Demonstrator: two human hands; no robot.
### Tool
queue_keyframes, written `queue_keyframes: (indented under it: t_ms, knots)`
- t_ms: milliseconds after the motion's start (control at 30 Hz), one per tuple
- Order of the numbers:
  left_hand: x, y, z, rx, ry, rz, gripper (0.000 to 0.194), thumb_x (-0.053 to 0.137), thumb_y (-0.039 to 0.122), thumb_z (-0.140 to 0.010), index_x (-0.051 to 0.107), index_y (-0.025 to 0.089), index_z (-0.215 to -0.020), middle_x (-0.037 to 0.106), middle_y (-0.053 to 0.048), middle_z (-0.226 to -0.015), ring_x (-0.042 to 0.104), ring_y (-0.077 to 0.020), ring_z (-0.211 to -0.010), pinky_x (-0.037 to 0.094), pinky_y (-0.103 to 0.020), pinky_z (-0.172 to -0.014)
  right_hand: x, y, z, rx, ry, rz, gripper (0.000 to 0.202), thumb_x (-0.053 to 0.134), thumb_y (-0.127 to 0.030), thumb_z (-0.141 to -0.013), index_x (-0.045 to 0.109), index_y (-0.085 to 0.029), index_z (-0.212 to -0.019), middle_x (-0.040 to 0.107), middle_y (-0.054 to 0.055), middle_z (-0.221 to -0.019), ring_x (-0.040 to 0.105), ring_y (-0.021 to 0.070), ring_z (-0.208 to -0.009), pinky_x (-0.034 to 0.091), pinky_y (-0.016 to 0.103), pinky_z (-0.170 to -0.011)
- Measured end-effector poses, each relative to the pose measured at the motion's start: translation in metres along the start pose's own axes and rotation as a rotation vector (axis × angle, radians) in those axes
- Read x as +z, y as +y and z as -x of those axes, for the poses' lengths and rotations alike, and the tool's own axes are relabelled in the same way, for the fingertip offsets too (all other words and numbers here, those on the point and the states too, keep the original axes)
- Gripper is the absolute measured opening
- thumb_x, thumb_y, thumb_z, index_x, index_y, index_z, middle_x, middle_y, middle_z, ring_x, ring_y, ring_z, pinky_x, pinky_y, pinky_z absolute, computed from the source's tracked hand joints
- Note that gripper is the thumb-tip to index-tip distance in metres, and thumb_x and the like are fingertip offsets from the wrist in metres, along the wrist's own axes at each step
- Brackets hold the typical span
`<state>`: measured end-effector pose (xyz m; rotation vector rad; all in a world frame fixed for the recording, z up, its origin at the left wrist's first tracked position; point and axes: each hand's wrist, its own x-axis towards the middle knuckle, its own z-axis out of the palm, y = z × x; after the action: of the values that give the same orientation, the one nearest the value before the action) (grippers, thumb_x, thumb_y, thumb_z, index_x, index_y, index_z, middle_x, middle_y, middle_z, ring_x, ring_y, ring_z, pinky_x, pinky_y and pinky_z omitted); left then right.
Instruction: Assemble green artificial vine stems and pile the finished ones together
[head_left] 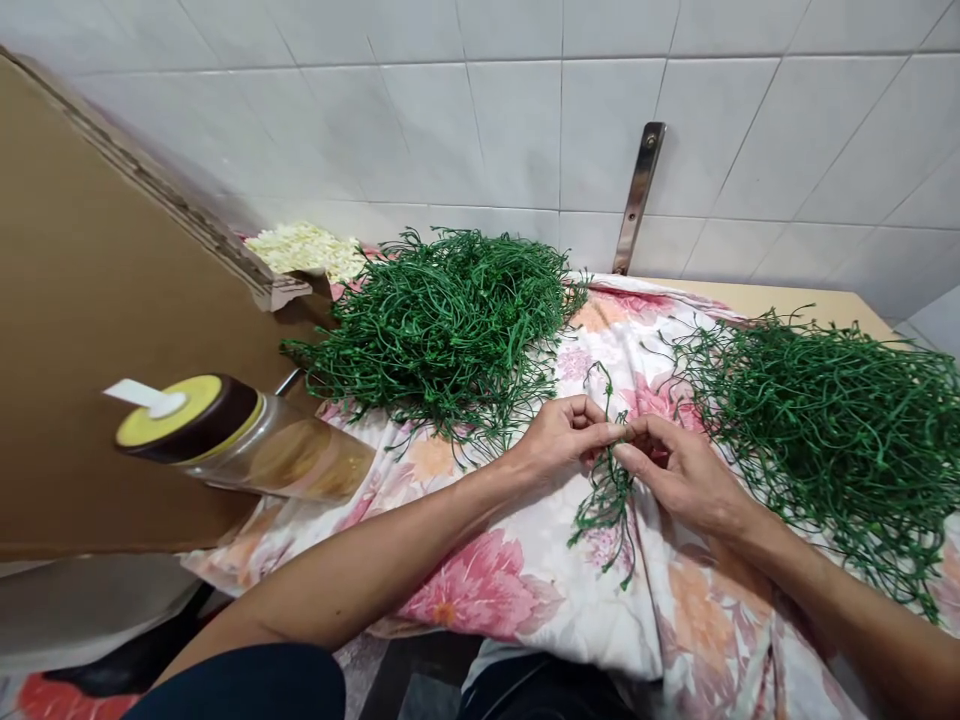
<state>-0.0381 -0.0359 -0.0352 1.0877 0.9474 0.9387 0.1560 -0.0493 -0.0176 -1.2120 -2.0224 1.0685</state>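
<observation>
Between my two hands, over the flowered cloth, hangs a small bunch of green stems (611, 495). My left hand (570, 435) pinches it from the left with thumb and finger. From the right, my right hand (679, 465) pinches the same bunch, its fingertips close to those of the left. Thin stems stick up above the fingers and several dangle below. A large pile of green stems (450, 325) lies beyond my left hand. To the right of my right hand is another big green pile (847, 420).
A flowered cloth (487, 590) covers the work surface. At left stand a cardboard panel (112, 300) and a tilted-looking bottle (300, 450) with a yellow lid. Pale small pieces (307, 250) lie at the back left. A metal bracket (640, 200) is on the tiled wall.
</observation>
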Motion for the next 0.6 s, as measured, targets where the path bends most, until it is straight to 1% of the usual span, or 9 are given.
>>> queue_keyframes:
  t_ms: [100,167,267,333,433,500,600]
  knots:
    - [0.003,0.003,0.003,-0.001,0.007,-0.018,0.044,0.087,0.046,-0.069,0.056,0.014,-0.073,0.056,0.003,-0.055,0.052,-0.0082,-0.048,0.039,-0.021,-0.049,0.001,0.003,-0.001,0.022,-0.006,-0.092,0.026,0.062,-0.042,-0.094,0.068,-0.016,-0.097,0.067,0.003,-0.078,0.056,0.0149,-0.067,0.044,0.027,-0.061]
    - [0.002,0.004,0.003,-0.048,-0.027,0.040,0.044,0.084,0.048,-0.072,0.056,0.015,-0.074,0.057,0.001,-0.054,0.053,-0.0091,-0.046,0.040,-0.022,-0.048,-0.001,0.007,-0.003,0.031,-0.015,-0.175,0.026,0.063,-0.042,-0.093,0.068,-0.016,-0.095,0.067,0.003,-0.079,0.056,0.0143,-0.067,0.044,0.026,-0.060]
    - [0.000,0.004,0.002,-0.125,-0.092,0.167,0.042,0.080,0.050,-0.076,0.056,0.015,-0.075,0.062,-0.002,-0.058,0.054,-0.0098,-0.047,0.041,-0.022,-0.048,-0.004,0.013,-0.005,0.060,-0.023,-0.279,0.028,0.066,-0.044,-0.092,0.069,-0.017,-0.094,0.065,0.002,-0.076,0.054,0.0123,-0.062,0.042,0.024,-0.054]
    - [-0.002,0.004,0.001,-0.133,-0.117,0.221,0.040,0.080,0.047,-0.077,0.057,0.015,-0.076,0.064,-0.003,-0.061,0.055,-0.0096,-0.048,0.042,-0.022,-0.049,-0.005,0.014,-0.006,0.113,-0.028,-0.374,0.030,0.066,-0.047,-0.091,0.067,-0.017,-0.095,0.061,0.000,-0.071,0.051,0.0109,-0.055,0.042,0.024,-0.049]
    - [-0.001,0.005,0.002,-0.109,-0.103,0.247,0.038,0.082,0.043,-0.075,0.058,0.014,-0.078,0.062,-0.001,-0.063,0.054,-0.0087,-0.049,0.043,-0.021,-0.050,-0.004,0.014,-0.006,0.203,-0.053,-0.481,0.035,0.064,-0.053,-0.092,0.064,-0.018,-0.096,0.057,-0.003,-0.064,0.049,0.0104,-0.047,0.041,0.023,-0.044]
    - [0.000,0.007,0.003,-0.109,-0.079,0.248,0.037,0.085,0.039,-0.071,0.058,0.014,-0.079,0.061,0.000,-0.063,0.053,-0.0081,-0.050,0.042,-0.021,-0.050,-0.004,0.014,-0.006,0.205,-0.050,-0.460,0.036,0.064,-0.054,-0.091,0.064,-0.018,-0.095,0.058,-0.003,-0.063,0.051,0.0108,-0.047,0.042,0.024,-0.044]
    - [0.002,0.008,0.004,-0.122,-0.060,0.241,0.038,0.088,0.031,-0.064,0.060,0.014,-0.083,0.061,0.001,-0.066,0.051,-0.0071,-0.050,0.038,-0.020,-0.048,-0.003,0.015,-0.007,0.127,-0.018,-0.347,0.033,0.066,-0.051,-0.091,0.067,-0.018,-0.092,0.064,0.000,-0.071,0.057,0.0127,-0.056,0.046,0.024,-0.051]
